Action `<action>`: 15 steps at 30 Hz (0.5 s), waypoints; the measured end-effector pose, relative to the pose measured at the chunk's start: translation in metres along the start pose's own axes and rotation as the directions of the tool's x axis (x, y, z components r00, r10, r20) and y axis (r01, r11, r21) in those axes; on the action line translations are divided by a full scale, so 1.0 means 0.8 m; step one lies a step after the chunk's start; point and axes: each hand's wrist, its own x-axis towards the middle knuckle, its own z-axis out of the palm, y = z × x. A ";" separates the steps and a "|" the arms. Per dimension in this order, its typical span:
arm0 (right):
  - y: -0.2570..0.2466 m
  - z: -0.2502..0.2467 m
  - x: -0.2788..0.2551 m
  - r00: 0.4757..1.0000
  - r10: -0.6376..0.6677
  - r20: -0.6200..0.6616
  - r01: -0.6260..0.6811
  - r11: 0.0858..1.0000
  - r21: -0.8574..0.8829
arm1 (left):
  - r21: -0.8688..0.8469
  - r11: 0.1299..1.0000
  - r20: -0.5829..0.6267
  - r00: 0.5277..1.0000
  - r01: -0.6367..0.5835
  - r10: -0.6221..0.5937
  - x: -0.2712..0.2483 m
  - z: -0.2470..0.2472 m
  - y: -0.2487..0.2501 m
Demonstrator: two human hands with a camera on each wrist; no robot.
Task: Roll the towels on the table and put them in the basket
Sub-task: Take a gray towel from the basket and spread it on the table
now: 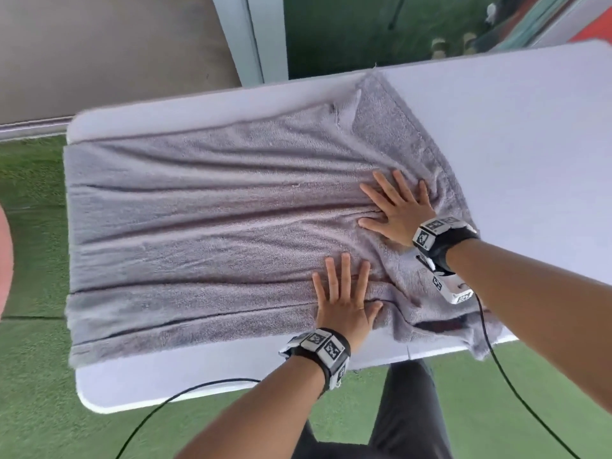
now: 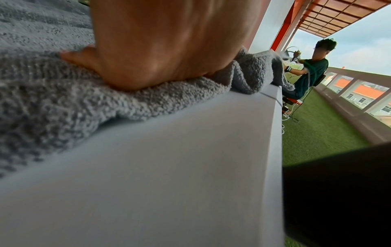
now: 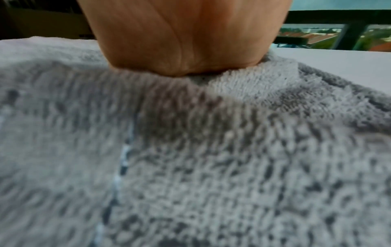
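Observation:
A large grey towel [image 1: 205, 213] lies spread over the left part of the white table [image 1: 516, 134], creased lengthwise and bunched at its right end. My left hand [image 1: 344, 293] lies flat on the towel near the table's front edge, fingers straight and spread. My right hand [image 1: 397, 203] presses flat on the towel further back, fingers spread toward the left. In the left wrist view the heel of my left hand [image 2: 160, 50] sits on the grey towel [image 2: 63, 93] beside the table [image 2: 169, 167] edge. In the right wrist view my right hand [image 3: 186, 36] rests on the towel [image 3: 190, 150]. No basket is in view.
Green turf [image 1: 29, 376] surrounds the table. Black cables [image 1: 496, 369] trail from my wrists past the table's front edge. A grey pillar [image 1: 248, 38] stands behind the table. Another person [image 2: 311, 66] sits on the turf walkway off to the right, beside a railing.

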 end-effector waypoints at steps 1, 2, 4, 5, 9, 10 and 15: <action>0.027 -0.003 -0.002 1.000 0.016 -0.001 -0.016 1.000 0.011 | 0.001 1.000 -0.005 1.000 -0.012 0.012 0.013 0.001 0.024; 0.055 -0.006 -0.003 1.000 0.028 0.001 -0.028 0.999 0.025 | -0.002 1.000 -0.014 1.000 -0.019 0.019 0.026 0.003 0.048; 0.116 -0.011 -0.007 0.999 0.042 0.000 -0.042 0.998 0.047 | 0.004 1.000 -0.018 1.000 -0.019 0.019 0.056 0.006 0.101; 0.148 -0.015 -0.008 0.999 0.044 -0.004 -0.044 0.998 0.055 | 0.015 1.000 -0.025 1.000 -0.017 0.017 0.072 0.007 0.128; 0.278 -0.024 -0.018 0.998 0.048 -0.027 -0.045 0.995 0.089 | 0.033 0.999 -0.023 1.000 -0.021 0.022 0.139 0.018 0.247; 0.309 -0.026 -0.022 0.998 0.051 -0.028 -0.048 0.995 0.088 | 0.029 1.000 -0.021 1.000 -0.009 0.010 0.155 0.022 0.279; 0.452 -0.035 -0.045 0.992 0.116 -0.039 -0.111 0.989 0.102 | 0.047 0.998 0.028 0.999 -0.029 0.028 0.222 0.031 0.412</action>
